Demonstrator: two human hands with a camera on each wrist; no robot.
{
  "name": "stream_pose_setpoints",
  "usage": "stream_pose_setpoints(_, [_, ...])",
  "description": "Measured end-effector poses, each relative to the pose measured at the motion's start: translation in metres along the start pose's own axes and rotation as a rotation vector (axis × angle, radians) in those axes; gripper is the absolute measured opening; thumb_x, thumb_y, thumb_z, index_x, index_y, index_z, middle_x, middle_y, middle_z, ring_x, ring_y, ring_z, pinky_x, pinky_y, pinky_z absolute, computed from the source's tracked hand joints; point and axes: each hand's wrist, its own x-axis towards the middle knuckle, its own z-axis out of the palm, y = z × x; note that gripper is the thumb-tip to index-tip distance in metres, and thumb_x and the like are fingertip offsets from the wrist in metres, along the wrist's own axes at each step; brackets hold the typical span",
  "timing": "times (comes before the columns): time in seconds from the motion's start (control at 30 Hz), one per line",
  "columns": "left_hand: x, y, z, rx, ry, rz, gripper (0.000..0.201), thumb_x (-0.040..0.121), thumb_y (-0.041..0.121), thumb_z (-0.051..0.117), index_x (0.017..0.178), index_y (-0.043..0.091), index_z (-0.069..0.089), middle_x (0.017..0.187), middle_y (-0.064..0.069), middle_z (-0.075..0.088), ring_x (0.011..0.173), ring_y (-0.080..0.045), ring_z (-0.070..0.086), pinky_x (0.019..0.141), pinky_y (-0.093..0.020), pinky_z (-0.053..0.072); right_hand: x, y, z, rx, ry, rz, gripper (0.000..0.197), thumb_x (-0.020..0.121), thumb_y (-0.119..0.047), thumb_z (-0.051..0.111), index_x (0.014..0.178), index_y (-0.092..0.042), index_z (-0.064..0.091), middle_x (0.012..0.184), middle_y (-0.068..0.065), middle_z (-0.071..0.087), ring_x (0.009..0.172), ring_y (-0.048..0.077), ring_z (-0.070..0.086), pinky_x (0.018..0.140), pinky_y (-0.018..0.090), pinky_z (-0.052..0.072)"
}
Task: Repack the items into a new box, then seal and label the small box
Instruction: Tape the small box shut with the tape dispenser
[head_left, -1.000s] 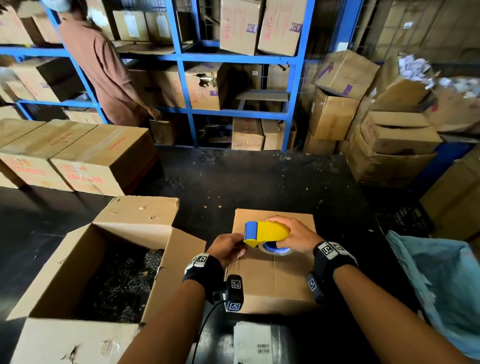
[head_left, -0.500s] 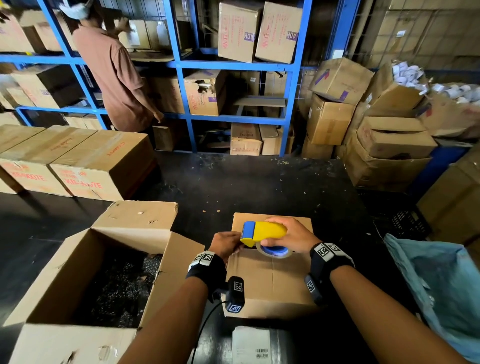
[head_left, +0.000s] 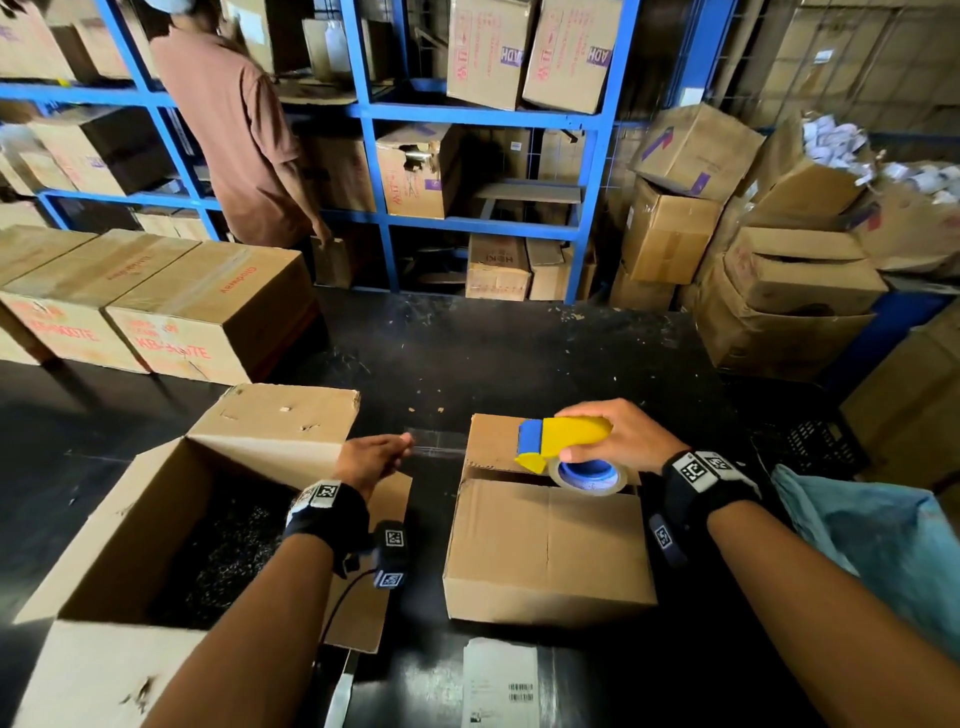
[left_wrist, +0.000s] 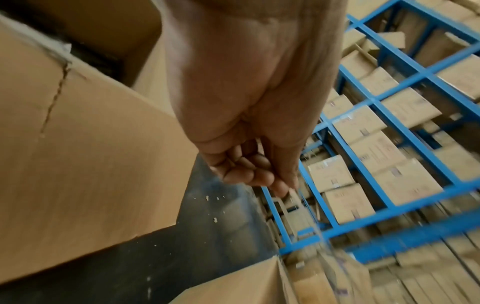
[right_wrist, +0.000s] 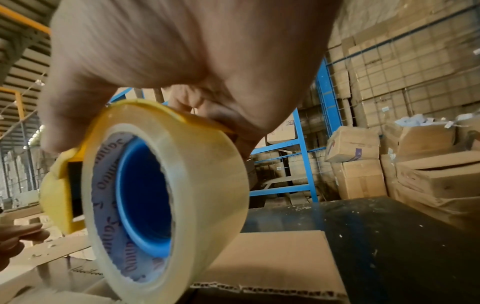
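Two hands (head_left: 371, 460) (head_left: 626, 439) mid-seal at lower centre of the frame: right gripping yellow tape dispenser (head_left: 563, 441) over small box (head_left: 545, 540) on worktop (head_left: 519, 358), left fingers (left_wrist: 249, 172) pinching clear tape (head_left: 436, 441) leftward; next, probably pressing strip across the flap seam.

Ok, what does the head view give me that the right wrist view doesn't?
Only the head view shows the clear tape strip stretched from the dispenser to the left hand, the open large box and the label. Only the right wrist view shows the tape roll and its blue core close up. Both show the right hand gripping the yellow dispenser above the small box.
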Motion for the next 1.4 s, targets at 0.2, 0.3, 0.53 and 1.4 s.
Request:
stream_pose_setpoints(0.2, [-0.004,-0.012,0.0,0.062,0.037,0.029,0.013,0.086,0.019,0.075,0.093,0.009,0.077,0.079,-0.009,0.072,0.069,-0.015,0.059,0.071,-0.026,0.051,0.003,0.004,0.008,-0.058,-0.068,0.011,0.052,0.065,-0.041,0.093,0.112,-0.03,0.075,0.104,-0.009,0.076,0.097,0.01,0.072,0.088,0.032,0.058])
stream_pose_setpoints(0.3, [-0.006,-0.023,0.001,0.12,0.053,0.023,0.011,0.086,0.021,0.075,0.091,0.011,0.078,0.08,-0.01,0.073,0.071,-0.016,0.06,0.072,-0.026,0.052,0.003,0.006,0.011,-0.119,-0.093,0.012,0.053,0.063,-0.045,0.092,0.112,-0.033,0.075,0.099,-0.011,0.076,0.093,0.009,0.072,0.087,0.034,0.059])
stream_pose_setpoints(0.53, [-0.001,-0.034,0.009,0.213,0.064,-0.001,0.01,0.091,0.019,0.07,0.088,0.01,0.074,0.069,-0.004,0.064,0.061,-0.013,0.053,0.059,-0.02,0.047,0.008,0.009,0.022,-0.365,-0.155,-0.036,0.049,0.068,-0.059,0.08,0.111,-0.037,0.072,0.098,-0.019,0.073,0.09,0.004,0.069,0.082,0.029,0.058])
stream_pose_setpoints(1.4, [-0.007,-0.058,0.021,0.18,0.071,0.038,0.009,0.089,0.021,0.071,0.091,0.014,0.075,0.082,-0.005,0.073,0.072,-0.015,0.066,0.066,-0.025,0.052,0.004,0.021,0.016,-0.465,-0.199,-0.091,0.039,0.075,-0.063,0.074,0.106,-0.039,0.069,0.092,-0.019,0.07,0.088,0.004,0.066,0.081,0.028,0.056])
